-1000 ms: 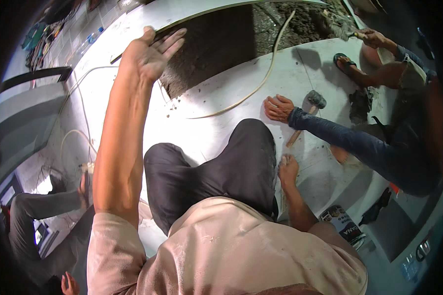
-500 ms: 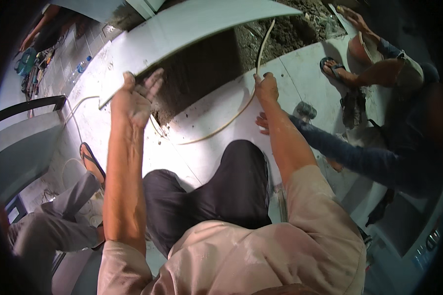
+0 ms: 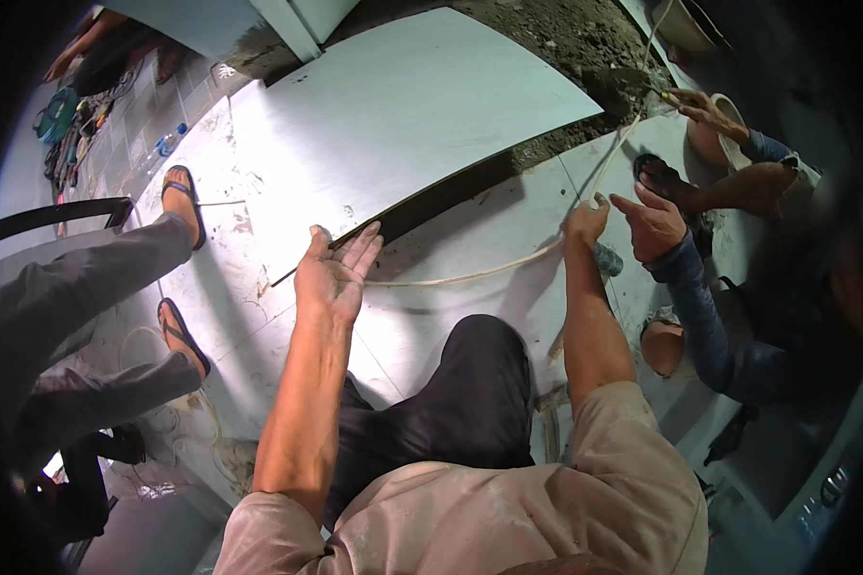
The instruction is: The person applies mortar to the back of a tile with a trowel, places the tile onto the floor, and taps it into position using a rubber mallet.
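Note:
A large white tile (image 3: 403, 125) lies tilted, its near edge raised over a dark gap. My left hand (image 3: 334, 278) is palm up at that edge, the thumb at the top face and the fingers along the rim, supporting it. My right hand (image 3: 585, 222), closed, pinches a thin cream cord (image 3: 489, 270). The cord curves from below the tile edge, through my fingers, and on toward the far right. A co-worker's hand (image 3: 654, 228) hovers just right of mine, fingers apart. Under my right wrist stands a grey-green rounded object (image 3: 607, 259), its kind unclear.
Loose dark soil (image 3: 556, 38) borders the tile's far side. At right, a co-worker's other hand (image 3: 708, 113) holds a tool with a yellow part. Another person's sandalled foot (image 3: 180, 201) stands at left on white floor tiles (image 3: 225, 249). A plastic bottle (image 3: 170, 142) lies farther left.
The tile has come down and nearer, covering most of the soil bed. My hands have moved right and nearer. The co-worker's hand has risen beside my right hand, and a leg has stepped in at left.

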A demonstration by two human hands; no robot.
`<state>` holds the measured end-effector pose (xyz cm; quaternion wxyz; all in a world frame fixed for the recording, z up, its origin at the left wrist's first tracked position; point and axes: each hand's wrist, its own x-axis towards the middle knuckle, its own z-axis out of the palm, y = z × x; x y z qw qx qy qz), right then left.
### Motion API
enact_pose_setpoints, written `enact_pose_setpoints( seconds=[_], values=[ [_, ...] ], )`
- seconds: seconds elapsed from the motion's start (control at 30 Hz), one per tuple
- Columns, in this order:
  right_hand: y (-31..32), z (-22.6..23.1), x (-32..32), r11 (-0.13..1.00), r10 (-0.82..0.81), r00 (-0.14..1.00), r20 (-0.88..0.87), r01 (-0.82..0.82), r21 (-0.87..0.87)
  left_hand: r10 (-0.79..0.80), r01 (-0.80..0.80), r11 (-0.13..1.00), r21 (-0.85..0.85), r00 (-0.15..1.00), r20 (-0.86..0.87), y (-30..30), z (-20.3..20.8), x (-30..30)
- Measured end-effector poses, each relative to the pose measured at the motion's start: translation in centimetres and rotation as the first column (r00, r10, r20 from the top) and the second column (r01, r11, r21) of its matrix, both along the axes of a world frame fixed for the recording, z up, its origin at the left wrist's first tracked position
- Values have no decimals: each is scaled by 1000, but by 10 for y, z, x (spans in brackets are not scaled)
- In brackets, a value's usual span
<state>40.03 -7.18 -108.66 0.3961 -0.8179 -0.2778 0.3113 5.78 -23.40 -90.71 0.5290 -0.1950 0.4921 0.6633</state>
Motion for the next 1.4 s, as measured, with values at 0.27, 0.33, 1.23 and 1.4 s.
enact_pose_setpoints(
  seconds=[0.27, 0.33, 1.23, 1.4],
  values=[
    [-20, 112, -15, -708, 506, -861, 57, -452, -543, -200, 222, 946, 235, 973, -112, 6, 20, -20],
    [-1, 90, -17, -840, 260, -931, 255, -348, -416, -223, 207, 935, 287, 975, 23, 21, 23, -21],
    [-256, 83, -196, -646, 738, -652, -176, -757, 97, 0, -27, 994, 101, 967, 256, -35, -104, 21],
    [-248, 65, -179, -374, 849, -276, -451, -916, -145, 114, -91, 992, -88, 943, 313, -35, -148, 28]
  ],
)
